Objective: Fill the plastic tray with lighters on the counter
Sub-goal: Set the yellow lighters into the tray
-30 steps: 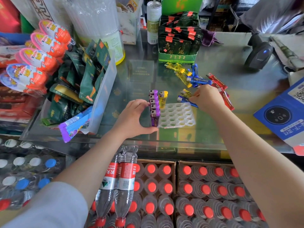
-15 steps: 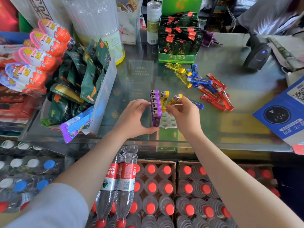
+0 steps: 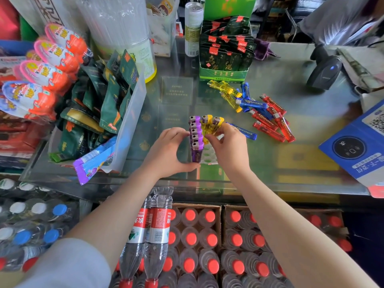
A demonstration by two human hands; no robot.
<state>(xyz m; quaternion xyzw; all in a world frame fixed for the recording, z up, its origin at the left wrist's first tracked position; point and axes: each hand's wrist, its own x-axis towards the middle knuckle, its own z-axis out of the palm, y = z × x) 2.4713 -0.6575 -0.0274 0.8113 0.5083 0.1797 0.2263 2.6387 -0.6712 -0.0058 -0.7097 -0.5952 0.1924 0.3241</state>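
A white plastic tray (image 3: 208,154) with round holes lies on the glass counter (image 3: 307,129), mostly hidden under my hands. A row of several purple lighters (image 3: 196,140) stands upright along its left side. My left hand (image 3: 168,151) grips that row, fingers at its far side and thumb at the tray's near corner. One yellow lighter (image 3: 206,124) stands beside the purple row. My right hand (image 3: 228,146) pinches a second yellow lighter (image 3: 217,123), upright next to the first. Loose yellow, blue and red lighters (image 3: 261,113) lie in a pile to the right.
A clear bin of green snack packets (image 3: 108,104) stands left of the tray. A green box of dark sachets (image 3: 225,53) is behind, a barcode scanner (image 3: 324,71) at back right, a blue QR sign (image 3: 357,148) at right. Bottled water (image 3: 158,235) fills crates below the counter.
My right hand came back from the loose pile with a yellow lighter and now holds it upright beside the first yellow one. My left hand has stayed on the purple row.
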